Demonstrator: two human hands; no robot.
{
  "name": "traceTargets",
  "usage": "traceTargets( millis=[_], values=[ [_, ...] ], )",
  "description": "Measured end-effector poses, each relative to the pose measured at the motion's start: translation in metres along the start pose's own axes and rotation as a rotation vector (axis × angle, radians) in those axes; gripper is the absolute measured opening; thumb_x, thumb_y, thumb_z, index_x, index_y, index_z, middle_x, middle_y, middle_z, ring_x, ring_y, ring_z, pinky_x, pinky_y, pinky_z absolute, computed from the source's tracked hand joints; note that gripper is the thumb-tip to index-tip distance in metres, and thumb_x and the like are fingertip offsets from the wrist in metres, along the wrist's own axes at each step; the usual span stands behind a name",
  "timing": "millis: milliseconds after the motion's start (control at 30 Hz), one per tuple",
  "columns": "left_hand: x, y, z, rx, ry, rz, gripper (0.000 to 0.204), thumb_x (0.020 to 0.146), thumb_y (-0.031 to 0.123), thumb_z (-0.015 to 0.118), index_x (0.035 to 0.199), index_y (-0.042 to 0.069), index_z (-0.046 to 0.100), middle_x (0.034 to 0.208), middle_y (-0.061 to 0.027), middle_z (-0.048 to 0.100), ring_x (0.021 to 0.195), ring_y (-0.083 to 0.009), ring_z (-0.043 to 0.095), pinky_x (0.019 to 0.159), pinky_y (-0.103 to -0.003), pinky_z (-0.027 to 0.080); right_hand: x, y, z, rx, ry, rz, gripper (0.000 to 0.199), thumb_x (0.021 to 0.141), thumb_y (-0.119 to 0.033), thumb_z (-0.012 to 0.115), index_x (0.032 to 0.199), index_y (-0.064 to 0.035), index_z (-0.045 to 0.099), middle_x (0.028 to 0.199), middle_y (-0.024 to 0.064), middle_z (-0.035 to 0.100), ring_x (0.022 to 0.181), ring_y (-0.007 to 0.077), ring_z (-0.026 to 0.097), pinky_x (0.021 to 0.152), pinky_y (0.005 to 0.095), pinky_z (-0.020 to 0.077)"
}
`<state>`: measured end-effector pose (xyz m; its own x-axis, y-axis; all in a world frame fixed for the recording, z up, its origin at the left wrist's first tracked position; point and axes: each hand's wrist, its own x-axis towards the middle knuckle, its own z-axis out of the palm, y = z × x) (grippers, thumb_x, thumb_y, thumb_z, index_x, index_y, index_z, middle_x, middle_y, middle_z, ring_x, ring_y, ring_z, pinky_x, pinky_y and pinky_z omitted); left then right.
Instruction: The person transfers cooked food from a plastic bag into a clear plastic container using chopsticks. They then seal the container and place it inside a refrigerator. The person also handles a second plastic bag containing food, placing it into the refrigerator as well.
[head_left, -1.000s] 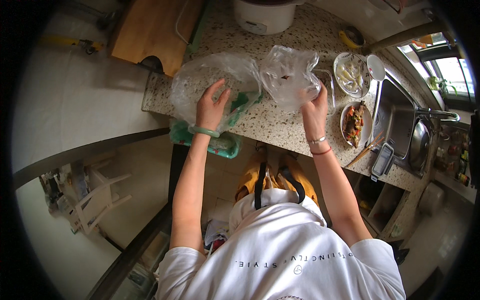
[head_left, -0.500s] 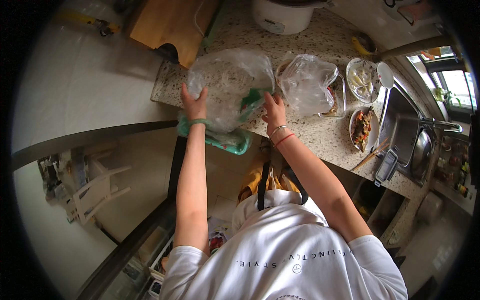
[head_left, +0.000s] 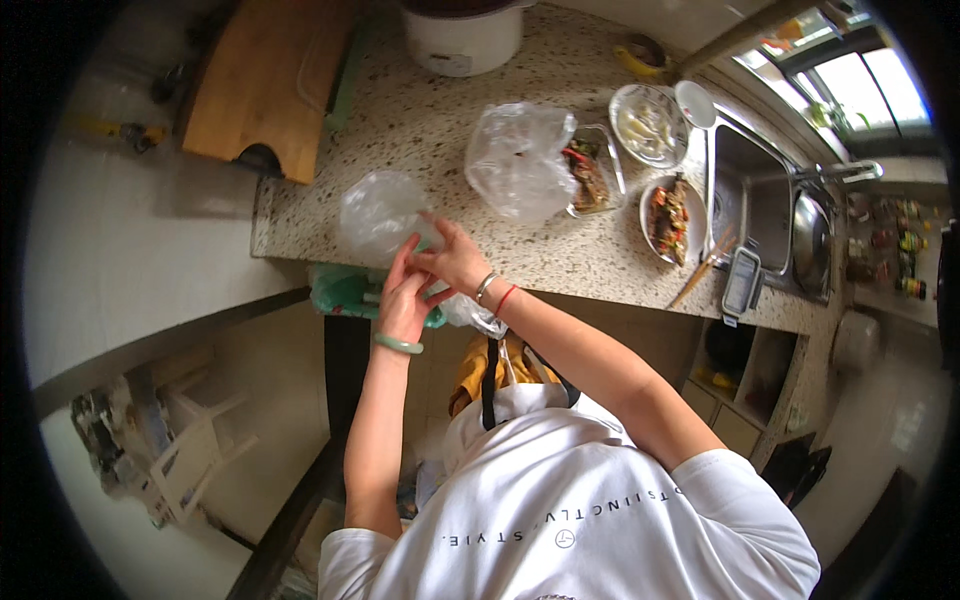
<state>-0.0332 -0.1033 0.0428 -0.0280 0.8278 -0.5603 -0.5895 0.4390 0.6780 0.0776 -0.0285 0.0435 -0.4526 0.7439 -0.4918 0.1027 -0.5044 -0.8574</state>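
- Head view: left hand (head_left: 403, 300) and right hand (head_left: 458, 264) meet at a clear bag (head_left: 380, 212); I cannot tell whether either pinches it.
- It spans the desk's (head_left: 590, 255) near edge, near the left corner.
- Second bag (head_left: 515, 160) overlaps a glass dish (head_left: 616, 165).

A fisheye on the person's head looks steeply down — close above the white shirt (head_left: 600, 490) at the near edge — and faces over the speckled counter (head_left: 420, 130), with left hand (head_left: 403, 308) and right hand (head_left: 462, 265) near the middle, sink (head_left: 770, 195) far right, straight edges bowing outward.
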Motion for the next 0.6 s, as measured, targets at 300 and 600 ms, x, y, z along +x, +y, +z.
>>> traceTargets(
  millis=[300, 600],
  values=[
    [-0.028, -0.028, 0.037, 0.509, 0.048, 0.095, 0.034, 0.093, 0.01, 0.055, 0.126, 0.004, 0.048, 0.115, -0.01, 0.055, 0.088, -0.0167, 0.062, 0.07, -0.027, 0.055, -0.052, 0.048, -0.074, -0.716, 0.138, -0.199, 0.043, 0.071, 0.006, 0.047, 0.106, -0.0083, 0.067, 0.105, 0.0178, 0.065, 0.094, 0.0369, 0.061, 0.081, 0.0432, 0.0498],
    [-0.064, -0.067, 0.141, 1.473, -0.211, 0.967, 0.062, 0.075, 0.015, 0.076, 0.13, 0.01, 0.048, 0.129, -0.0111, 0.046, 0.116, -0.0291, 0.047, 0.101, -0.037, 0.037, -0.191, 0.086, -0.154, -0.854, 0.498, -0.512, 0.023, 0.066, 0.006, 0.055, 0.077, -0.0099, 0.068, 0.096, 0.0055, 0.065, 0.09, 0.0272, 0.058, 0.078, 0.0363, 0.0486]
  ],
)
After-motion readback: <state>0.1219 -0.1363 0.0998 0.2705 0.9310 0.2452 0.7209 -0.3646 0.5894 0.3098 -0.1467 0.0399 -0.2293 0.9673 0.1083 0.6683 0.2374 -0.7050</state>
